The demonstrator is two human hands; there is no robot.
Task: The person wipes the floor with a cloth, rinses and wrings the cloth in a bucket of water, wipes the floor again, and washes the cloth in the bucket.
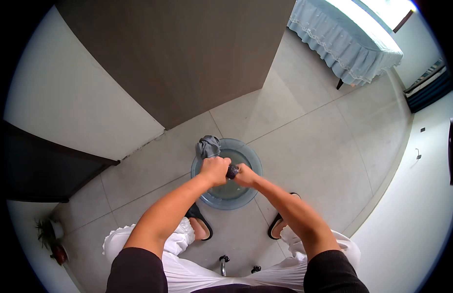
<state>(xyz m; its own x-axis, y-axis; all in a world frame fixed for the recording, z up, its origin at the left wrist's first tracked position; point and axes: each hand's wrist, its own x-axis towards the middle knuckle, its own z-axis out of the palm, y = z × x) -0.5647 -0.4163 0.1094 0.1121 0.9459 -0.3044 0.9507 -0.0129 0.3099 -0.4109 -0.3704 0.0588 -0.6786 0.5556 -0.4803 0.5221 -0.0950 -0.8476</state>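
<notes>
Both hands grip a wet grey cloth [208, 146] above a round bluish basin [253, 161] on the floor. My left hand [215, 170] is closed round the cloth, with a bunched part of it sticking out beyond the fist over the basin's far left rim. Between the two fists shows a darker, twisted stretch of the cloth. My right hand [244, 175] is closed on the other end, a short gap from the left. Water [229, 190] stands in the basin below.
The basin stands on grey floor tiles [314, 146] between my feet in dark slippers. A metal tap [223, 266] is at the bottom. A brown panel [187, 58] rises ahead, a skirted table [348, 49] stands far right, and a potted plant [47, 234] is at left.
</notes>
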